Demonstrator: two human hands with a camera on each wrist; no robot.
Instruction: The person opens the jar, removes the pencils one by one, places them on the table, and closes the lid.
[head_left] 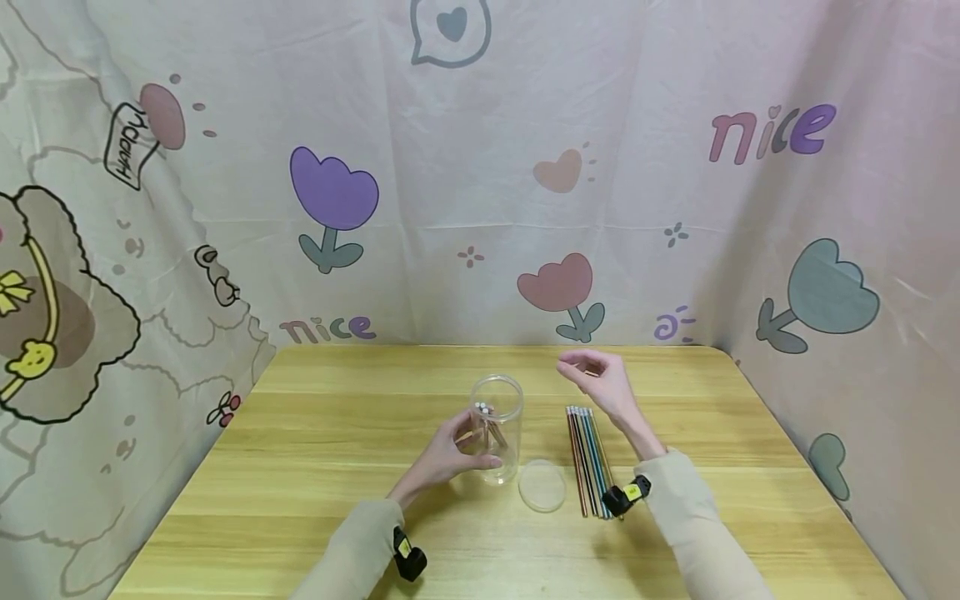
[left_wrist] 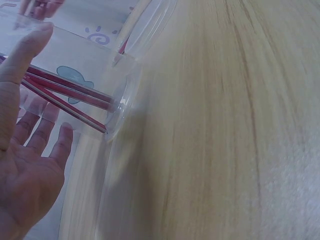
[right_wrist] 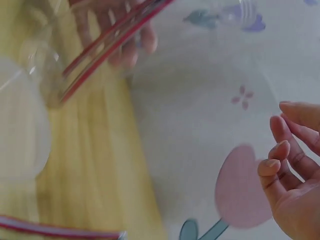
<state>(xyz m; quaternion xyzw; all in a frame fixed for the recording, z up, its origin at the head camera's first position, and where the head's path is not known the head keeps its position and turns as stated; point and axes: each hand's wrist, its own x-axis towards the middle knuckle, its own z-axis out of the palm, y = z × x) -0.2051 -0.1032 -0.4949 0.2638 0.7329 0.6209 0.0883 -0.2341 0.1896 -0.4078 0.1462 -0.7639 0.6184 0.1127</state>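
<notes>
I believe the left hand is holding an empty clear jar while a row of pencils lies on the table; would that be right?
Not quite: the clear jar isn't empty; the head view shows pencils inside it. The left hand does hold it, and a row of pencils lies on the table.

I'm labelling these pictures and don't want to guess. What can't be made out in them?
- Head view: part of the rightmost loose pencils, hidden by the black wrist camera.
- Head view: the exact count of pencils inside the jar; too small and overlapping.
- Left wrist view: the jar's mouth, cut off by the left edge.
- Right wrist view: part of the lid, cut off by the left edge.
</notes>
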